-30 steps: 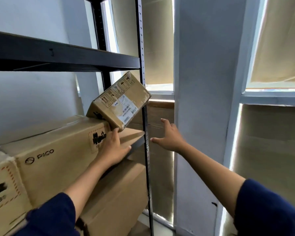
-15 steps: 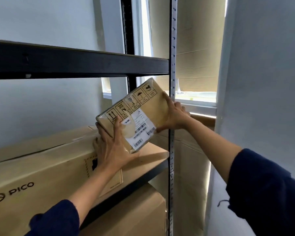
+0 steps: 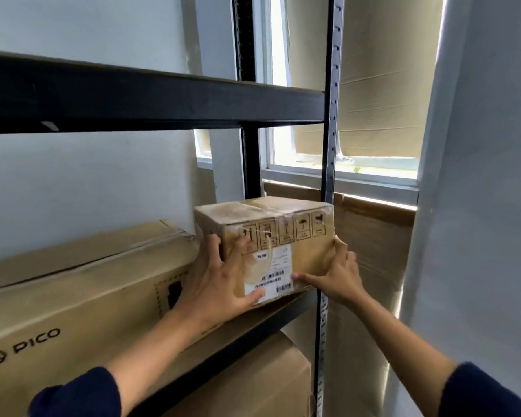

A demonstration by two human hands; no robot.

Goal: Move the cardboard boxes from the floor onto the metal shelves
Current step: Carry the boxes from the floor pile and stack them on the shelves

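Head view. A small cardboard box (image 3: 265, 251), taped and bearing a row of handling symbols above a white shipping label, sits level at the right end of a metal shelf (image 3: 253, 329), just beside the front upright post (image 3: 328, 176). To its left, touching or nearly so, lies a long PICO carton (image 3: 73, 296) on the same shelf; another brown carton (image 3: 247, 383) shows on the level below. The upper shelf beam (image 3: 151, 97) crosses the frame well above the box.

The left hand (image 3: 220, 284) is spread against the front face and left corner, fingers straight, thumb along the bottom edge near the label. The right hand (image 3: 337, 278) cups the lower right corner, fingers wrapped round the side, thumb laid along the front. Both hands are thus on the box, one at each side (neither appears to carry its weight, though the underside is hidden).

The step in hand seems to be seating the box. To do it well, the person should push evenly with both palms so the box slides straight back without twisting, keep the right fingers clear of the post to avoid a pinch, and bring the left face flush to the carton. The front edge should end well behind the shelf lip before either hand lets go.
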